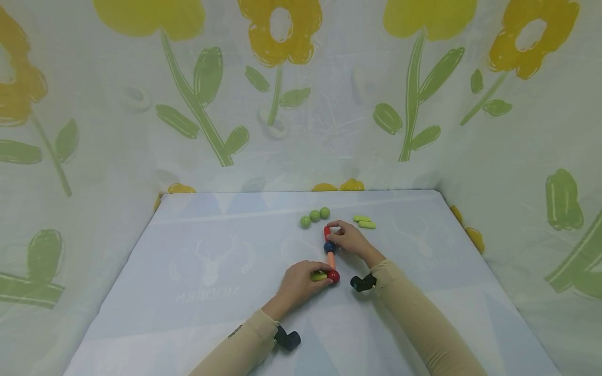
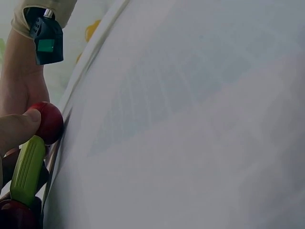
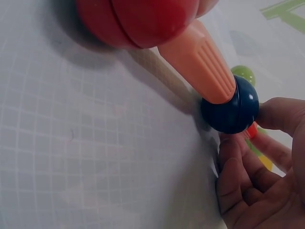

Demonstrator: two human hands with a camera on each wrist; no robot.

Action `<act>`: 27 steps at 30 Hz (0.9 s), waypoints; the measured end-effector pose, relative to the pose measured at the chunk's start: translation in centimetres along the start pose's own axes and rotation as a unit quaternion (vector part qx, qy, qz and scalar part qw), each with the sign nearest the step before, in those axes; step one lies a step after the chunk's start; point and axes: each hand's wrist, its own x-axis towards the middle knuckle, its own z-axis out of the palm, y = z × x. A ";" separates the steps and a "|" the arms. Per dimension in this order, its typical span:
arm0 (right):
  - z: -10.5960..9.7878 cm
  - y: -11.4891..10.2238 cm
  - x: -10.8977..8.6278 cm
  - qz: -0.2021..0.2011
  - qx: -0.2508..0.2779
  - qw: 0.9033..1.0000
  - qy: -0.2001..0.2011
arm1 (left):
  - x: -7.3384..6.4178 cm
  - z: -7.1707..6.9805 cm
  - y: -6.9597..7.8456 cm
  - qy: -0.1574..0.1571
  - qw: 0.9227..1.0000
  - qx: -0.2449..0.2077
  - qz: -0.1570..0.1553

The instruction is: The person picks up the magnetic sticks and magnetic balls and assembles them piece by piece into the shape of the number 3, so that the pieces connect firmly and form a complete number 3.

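Orange plastic, a ridged stick (image 1: pixel 331 260) runs from a red ball (image 1: pixel 334 277) at its near end to a blue ball (image 1: pixel 330 247), right of the table's (image 1: pixel 226 292) middle. The left hand (image 1: pixel 298 282) pinches the red ball beside a green rod (image 1: pixel 318 275) on its left; the right hand (image 1: pixel 350 239) pinches a red rod (image 1: pixel 327 232) at the blue ball's far side, with three green balls (image 1: pixel 315 215) farther off and two loose yellow-green rods (image 1: pixel 367 225) to their right.

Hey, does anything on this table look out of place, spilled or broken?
No, nothing stands out. The blue ball, orange rod and red ball run in a row, and the three green balls and two light green rods lie loose farther back. I see no spill or damage.
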 end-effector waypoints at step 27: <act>-0.7 -0.7 2.7 -0.045 -0.032 0.996 0.074 | 0.0 0.0 -0.2 -0.003 1.000 -0.014 0.000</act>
